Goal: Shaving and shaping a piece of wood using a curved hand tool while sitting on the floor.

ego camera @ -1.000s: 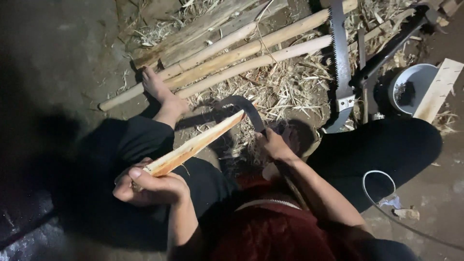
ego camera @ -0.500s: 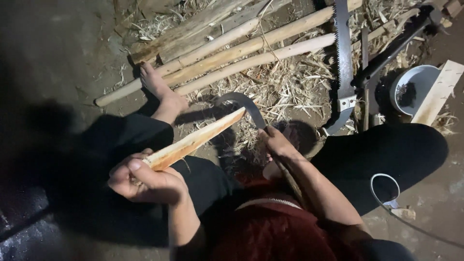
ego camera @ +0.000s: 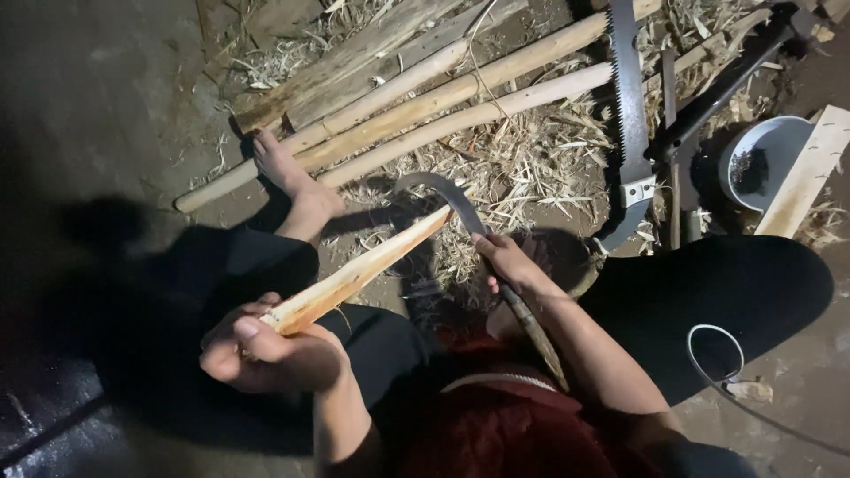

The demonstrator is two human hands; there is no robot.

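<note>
— What does each hand grip?

— The left hand (ego camera: 266, 350) is clamped round the butt of a split wooden stake (ego camera: 359, 270), whose pale tip slants up and away from it. The right hand (ego camera: 509, 264) is closed on the handle of a curved sickle (ego camera: 443, 190), its blade arching over the stake's tip.

— And beyond the hands?

— Peeled poles (ego camera: 425, 102) lie on straw past a bare foot (ego camera: 288, 177); a saw (ego camera: 630, 115) and a grey bowl (ego camera: 779, 142) sit farther right.
</note>
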